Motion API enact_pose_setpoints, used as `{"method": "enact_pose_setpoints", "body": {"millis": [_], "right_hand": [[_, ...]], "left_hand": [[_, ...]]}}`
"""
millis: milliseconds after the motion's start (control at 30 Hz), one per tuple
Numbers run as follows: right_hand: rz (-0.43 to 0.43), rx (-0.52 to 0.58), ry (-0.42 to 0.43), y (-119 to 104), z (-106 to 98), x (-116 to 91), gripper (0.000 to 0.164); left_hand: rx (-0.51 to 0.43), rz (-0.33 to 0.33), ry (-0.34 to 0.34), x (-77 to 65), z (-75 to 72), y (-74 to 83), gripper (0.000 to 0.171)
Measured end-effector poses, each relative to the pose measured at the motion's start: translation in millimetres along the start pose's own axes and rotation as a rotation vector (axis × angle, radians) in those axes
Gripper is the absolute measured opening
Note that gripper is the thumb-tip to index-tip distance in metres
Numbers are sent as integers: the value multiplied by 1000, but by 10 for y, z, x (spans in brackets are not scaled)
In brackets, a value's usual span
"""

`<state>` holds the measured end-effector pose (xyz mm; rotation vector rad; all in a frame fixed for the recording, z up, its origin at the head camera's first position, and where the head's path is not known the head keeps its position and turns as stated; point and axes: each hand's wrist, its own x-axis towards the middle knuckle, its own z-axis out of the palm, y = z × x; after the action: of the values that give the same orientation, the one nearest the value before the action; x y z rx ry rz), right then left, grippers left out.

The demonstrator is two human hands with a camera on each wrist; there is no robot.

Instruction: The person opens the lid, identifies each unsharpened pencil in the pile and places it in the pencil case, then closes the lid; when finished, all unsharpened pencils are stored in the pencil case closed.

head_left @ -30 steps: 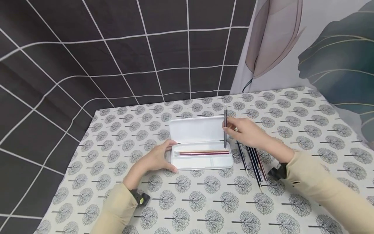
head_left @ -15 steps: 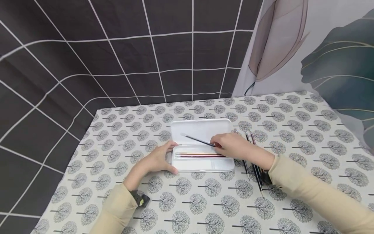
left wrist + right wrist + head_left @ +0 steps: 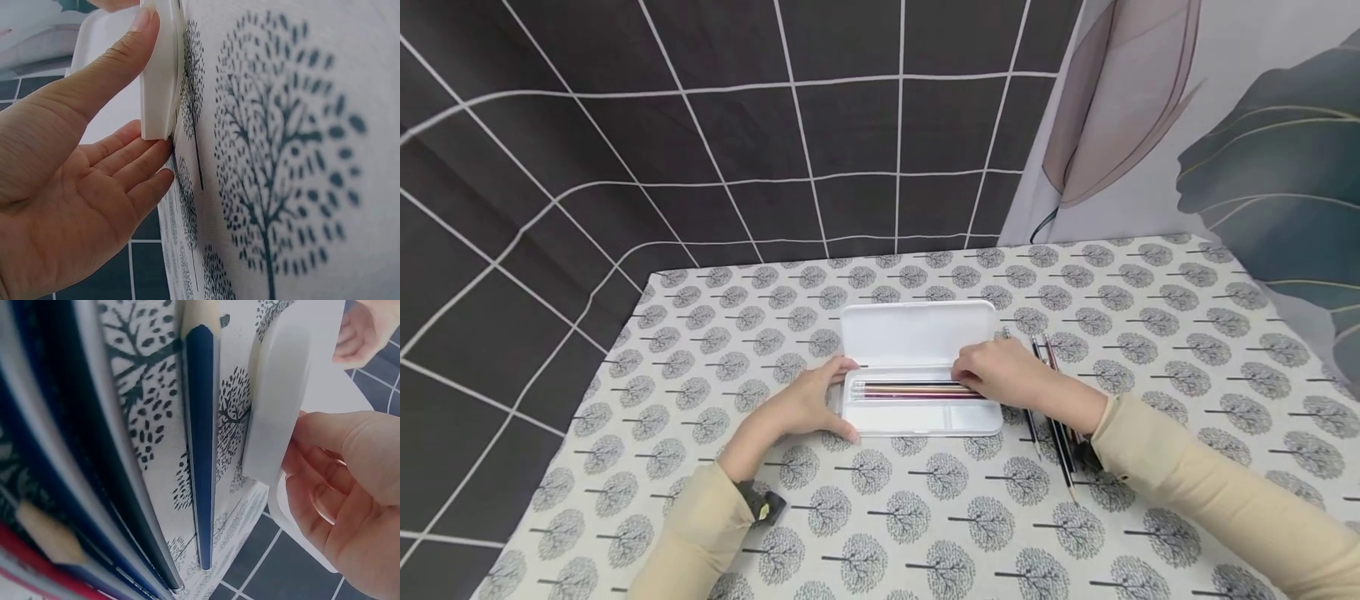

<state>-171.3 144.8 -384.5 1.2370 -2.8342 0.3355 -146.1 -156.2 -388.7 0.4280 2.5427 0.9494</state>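
Observation:
A white pencil case [image 3: 917,333] lies with its lid raised at the back. Several pencils rest lengthwise in its rear compartment, among them a black pencil [image 3: 917,382] along the back. My left hand [image 3: 805,404] holds the case's left end, thumb at the front corner and fingers at the rear one; in the left wrist view the thumb presses on the case wall [image 3: 159,81]. Over the right end, my right hand [image 3: 996,371] has curled fingers at the black pencil's end. Those fingertips are hidden in the head view, and the case wall hides them partly in the right wrist view.
Right of the case lie several loose pencils [image 3: 1062,454], partly under the right forearm; a dark blue pencil [image 3: 203,444] is nearest the case. The front compartment [image 3: 902,418] has a small divider. A tree-print cloth [image 3: 865,517] covers the table, with a dark gridded curtain [image 3: 850,125] behind.
My right hand brought the black pencil from upright beside the lid, turned it lengthwise and lowered it into the rear compartment. My left hand stayed at the case's left end.

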Motion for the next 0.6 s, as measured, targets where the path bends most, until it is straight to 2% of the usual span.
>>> {"method": "enact_pose_setpoints", "body": {"millis": [133,300,433,600], "right_hand": [[-21,2,1,3,-8,-30,10],[-41,79,-12,80,-31,-86,13],[4,172,-18,172,-91,-161,16],[86,304,28,295,-170,-310,23]], "left_hand": [[3,5,-3,0,-10,12,98],[12,12,0,10,-8,6,99],[18,12,0,21,-8,0,100],[14,2,-5,10,-7,0,100]]}}
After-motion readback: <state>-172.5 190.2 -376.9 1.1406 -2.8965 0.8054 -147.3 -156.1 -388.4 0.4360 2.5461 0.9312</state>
